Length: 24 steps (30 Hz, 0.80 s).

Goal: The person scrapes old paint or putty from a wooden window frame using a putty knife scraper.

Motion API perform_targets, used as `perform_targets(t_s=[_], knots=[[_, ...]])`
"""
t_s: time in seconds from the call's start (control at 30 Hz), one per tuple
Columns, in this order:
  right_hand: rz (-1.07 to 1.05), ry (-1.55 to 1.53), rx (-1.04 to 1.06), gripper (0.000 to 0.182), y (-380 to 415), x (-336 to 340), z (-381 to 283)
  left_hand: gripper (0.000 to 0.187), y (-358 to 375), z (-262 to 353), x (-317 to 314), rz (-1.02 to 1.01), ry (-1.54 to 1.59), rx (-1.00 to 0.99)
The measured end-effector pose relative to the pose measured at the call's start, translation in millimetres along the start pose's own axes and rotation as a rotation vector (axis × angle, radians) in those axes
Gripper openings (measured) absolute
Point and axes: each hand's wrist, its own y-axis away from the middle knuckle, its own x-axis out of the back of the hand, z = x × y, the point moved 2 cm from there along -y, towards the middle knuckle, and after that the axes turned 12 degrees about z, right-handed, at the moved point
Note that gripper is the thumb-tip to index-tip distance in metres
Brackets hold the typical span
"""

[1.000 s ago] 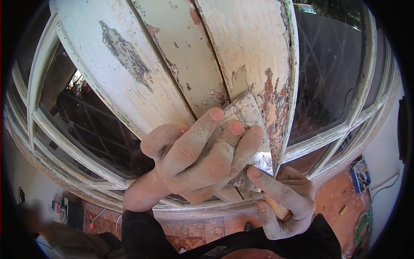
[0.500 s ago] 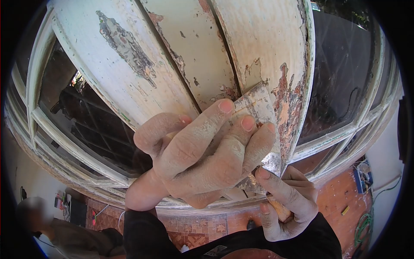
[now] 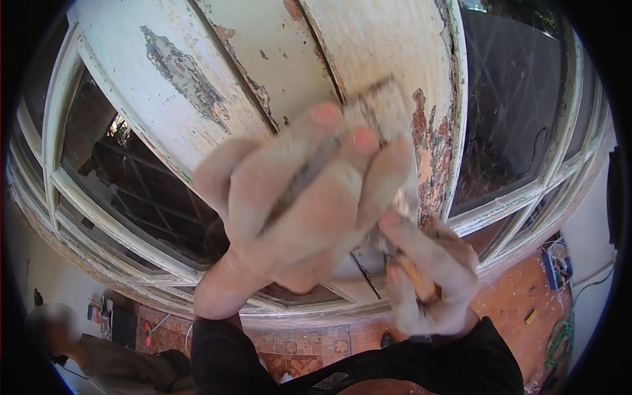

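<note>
Scraper (image 3: 390, 105): mid-view, its blurred blade over the right-hand board (image 3: 378, 39); I can't tell whether they touch.
Right hand (image 3: 447, 276): fingers curled around the wooden handle (image 3: 419, 282).
Left hand (image 3: 296, 197): bent fingers across the blade; I can't tell if they grip.
Paint: flaking beside the blade.
Shirt patch (image 3: 330, 380): near, too small to read.

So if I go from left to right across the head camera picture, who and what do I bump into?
The other person → the left hand → the right hand → a small yellow thing on the floor → a blue box.
</note>
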Motion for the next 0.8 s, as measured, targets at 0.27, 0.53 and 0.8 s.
perform_targets(t_s=[0.27, 0.53, 0.8], knots=[[-0.041, -0.070, -0.082, 0.057, -1.9, 5.2, -17.9, 0.023, -7.7, -1.0, 13.0, -0.089, -0.084, -0.045], [-0.044, -0.121, -0.074, 0.050, 12.2, 7.5, -18.7, 0.026, -5.3, 11.0, 28.4, -0.265, -0.075, -0.052], [-0.036, -0.153, -0.157, 0.051, 4.7, 5.7, -20.6, 0.024, -6.4, 4.1, 16.5, -0.149, -0.069, -0.089]])
